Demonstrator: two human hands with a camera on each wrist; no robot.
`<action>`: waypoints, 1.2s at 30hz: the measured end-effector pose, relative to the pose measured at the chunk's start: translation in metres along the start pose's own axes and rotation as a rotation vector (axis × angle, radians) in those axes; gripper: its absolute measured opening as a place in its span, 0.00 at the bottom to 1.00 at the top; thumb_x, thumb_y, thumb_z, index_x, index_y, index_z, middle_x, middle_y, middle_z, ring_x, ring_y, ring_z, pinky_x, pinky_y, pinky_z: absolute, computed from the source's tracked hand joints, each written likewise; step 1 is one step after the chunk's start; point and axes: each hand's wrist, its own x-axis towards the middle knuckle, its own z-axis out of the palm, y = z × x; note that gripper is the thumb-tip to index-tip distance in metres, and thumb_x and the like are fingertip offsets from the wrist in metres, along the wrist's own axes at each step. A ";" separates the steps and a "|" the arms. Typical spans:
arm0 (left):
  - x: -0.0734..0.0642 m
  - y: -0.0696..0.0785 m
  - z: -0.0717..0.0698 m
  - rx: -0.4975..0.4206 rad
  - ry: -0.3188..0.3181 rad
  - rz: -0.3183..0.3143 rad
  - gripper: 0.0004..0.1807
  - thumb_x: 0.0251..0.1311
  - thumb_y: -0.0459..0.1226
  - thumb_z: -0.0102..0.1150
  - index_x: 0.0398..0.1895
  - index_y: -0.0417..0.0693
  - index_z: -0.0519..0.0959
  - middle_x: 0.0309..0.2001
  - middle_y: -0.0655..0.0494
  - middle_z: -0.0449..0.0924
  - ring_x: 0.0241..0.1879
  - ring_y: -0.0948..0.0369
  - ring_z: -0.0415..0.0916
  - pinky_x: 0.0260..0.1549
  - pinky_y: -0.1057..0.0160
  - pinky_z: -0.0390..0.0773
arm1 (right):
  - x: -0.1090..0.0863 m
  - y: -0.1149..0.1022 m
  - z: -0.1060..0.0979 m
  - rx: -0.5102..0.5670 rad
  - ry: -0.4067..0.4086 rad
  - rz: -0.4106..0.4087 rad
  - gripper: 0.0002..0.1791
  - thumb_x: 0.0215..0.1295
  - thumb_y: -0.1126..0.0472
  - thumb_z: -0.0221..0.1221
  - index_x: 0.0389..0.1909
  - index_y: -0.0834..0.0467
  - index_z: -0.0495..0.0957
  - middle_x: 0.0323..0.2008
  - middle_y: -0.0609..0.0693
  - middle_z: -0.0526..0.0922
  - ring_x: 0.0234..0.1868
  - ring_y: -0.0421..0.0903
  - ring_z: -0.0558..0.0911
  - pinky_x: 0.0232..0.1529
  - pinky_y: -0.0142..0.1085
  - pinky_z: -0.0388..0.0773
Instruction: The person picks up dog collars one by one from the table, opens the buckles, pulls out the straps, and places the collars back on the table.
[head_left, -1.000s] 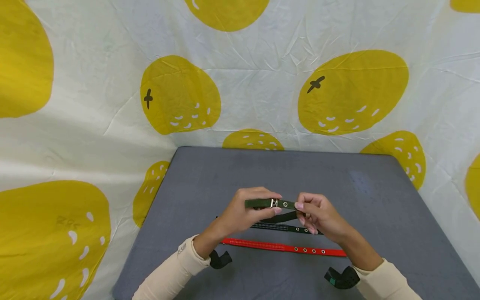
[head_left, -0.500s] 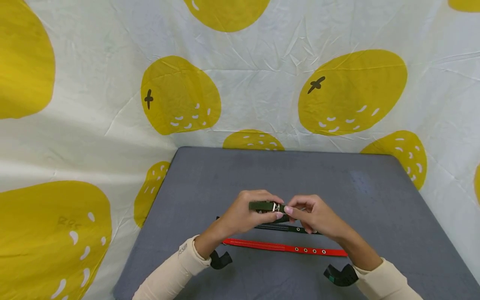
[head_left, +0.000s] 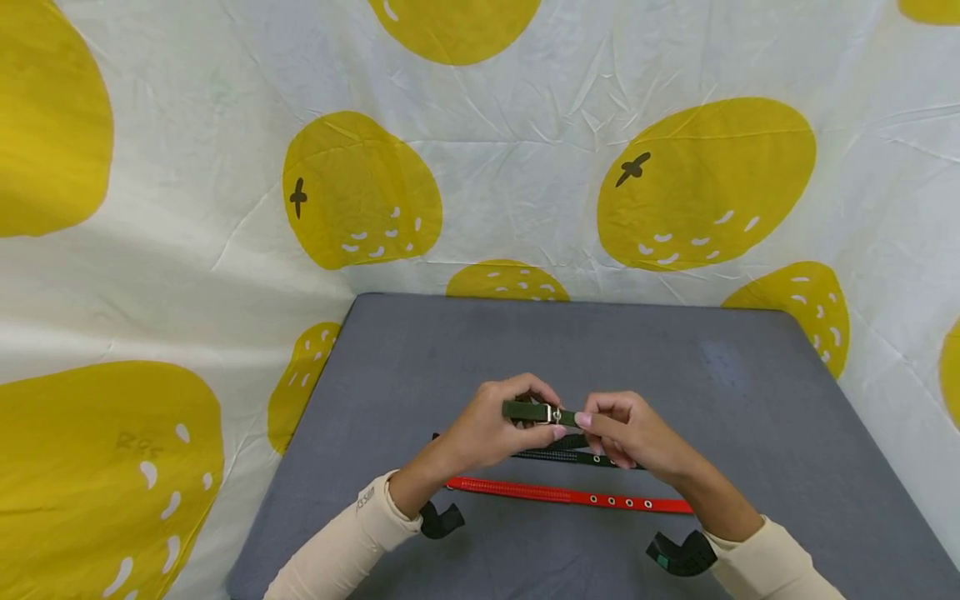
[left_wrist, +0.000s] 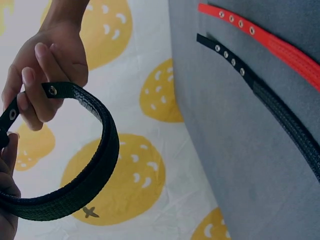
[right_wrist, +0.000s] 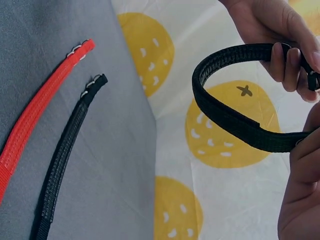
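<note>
A dark green collar point(head_left: 525, 411) with eyelets is bent into a loop above the table, its ends meeting at a metal buckle point(head_left: 553, 415). My left hand point(head_left: 476, 427) grips the collar by the buckle, thumb below and fingers above. Just right of the buckle, my right hand point(head_left: 637, 432) pinches the strap between thumb and fingers. From the left wrist view, the padded loop point(left_wrist: 107, 145) hangs open between both hands, and an eyelet shows near the right hand's fingers point(left_wrist: 37, 95). Fingers partly hide the buckle in the right wrist view.
On the grey table point(head_left: 420, 350) a red collar point(head_left: 517, 490) lies stretched out nearest me. Behind it lies a black collar point(head_left: 551, 455), partly hidden under my hands. A curtain with yellow fruit prints point(head_left: 363, 192) hangs behind and to the left.
My right hand has moved left towards the buckle, then back slightly to the right. Less strap shows between the hands than a second ago. The left hand has barely shifted.
</note>
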 end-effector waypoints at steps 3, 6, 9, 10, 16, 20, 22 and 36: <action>-0.002 -0.001 -0.001 0.008 0.001 -0.012 0.11 0.63 0.36 0.68 0.47 0.50 0.80 0.38 0.54 0.83 0.27 0.68 0.77 0.26 0.63 0.82 | -0.002 0.000 0.001 0.019 0.005 -0.010 0.17 0.78 0.68 0.46 0.24 0.63 0.68 0.16 0.56 0.69 0.07 0.51 0.57 0.07 0.33 0.58; -0.004 -0.001 -0.002 0.020 -0.005 -0.010 0.10 0.63 0.37 0.68 0.46 0.50 0.81 0.37 0.54 0.83 0.25 0.68 0.76 0.24 0.65 0.81 | -0.004 0.002 0.002 0.029 0.003 -0.005 0.17 0.78 0.67 0.46 0.24 0.63 0.67 0.17 0.58 0.68 0.08 0.52 0.57 0.07 0.34 0.58; -0.004 -0.001 -0.003 0.034 -0.008 0.004 0.10 0.63 0.37 0.68 0.46 0.50 0.82 0.38 0.54 0.83 0.25 0.68 0.76 0.24 0.67 0.81 | -0.005 0.003 0.000 0.029 -0.019 0.005 0.16 0.78 0.68 0.46 0.25 0.64 0.69 0.18 0.54 0.71 0.08 0.51 0.58 0.08 0.34 0.59; -0.004 -0.001 -0.003 0.040 -0.006 0.011 0.10 0.62 0.37 0.69 0.45 0.50 0.82 0.38 0.54 0.83 0.25 0.68 0.76 0.24 0.67 0.81 | -0.005 0.003 0.000 0.025 -0.025 0.011 0.16 0.78 0.68 0.46 0.26 0.64 0.70 0.18 0.52 0.74 0.08 0.51 0.59 0.08 0.35 0.60; -0.003 -0.001 -0.003 0.082 0.002 0.041 0.11 0.61 0.37 0.70 0.45 0.48 0.84 0.39 0.54 0.84 0.27 0.69 0.77 0.26 0.68 0.81 | -0.006 0.002 -0.001 -0.044 -0.043 0.029 0.12 0.79 0.66 0.47 0.41 0.65 0.79 0.30 0.48 0.85 0.10 0.51 0.64 0.10 0.38 0.65; -0.002 -0.001 -0.003 0.098 -0.005 0.046 0.12 0.60 0.38 0.71 0.46 0.48 0.84 0.41 0.54 0.84 0.29 0.69 0.77 0.27 0.68 0.82 | -0.005 0.000 0.000 -0.085 -0.032 0.018 0.12 0.79 0.66 0.47 0.44 0.64 0.79 0.31 0.48 0.85 0.11 0.52 0.65 0.10 0.40 0.66; -0.002 -0.002 -0.003 0.093 -0.008 0.044 0.12 0.60 0.37 0.71 0.46 0.48 0.84 0.41 0.54 0.84 0.29 0.69 0.77 0.27 0.68 0.82 | -0.004 -0.001 0.001 -0.099 -0.017 0.016 0.11 0.79 0.66 0.48 0.43 0.63 0.80 0.31 0.48 0.84 0.11 0.51 0.65 0.10 0.41 0.65; -0.002 -0.002 -0.003 0.130 0.008 0.066 0.11 0.58 0.38 0.73 0.44 0.49 0.85 0.38 0.59 0.83 0.30 0.64 0.77 0.29 0.70 0.80 | -0.002 0.002 0.005 -0.102 0.020 0.025 0.12 0.78 0.66 0.49 0.33 0.62 0.77 0.25 0.48 0.80 0.10 0.48 0.64 0.09 0.37 0.64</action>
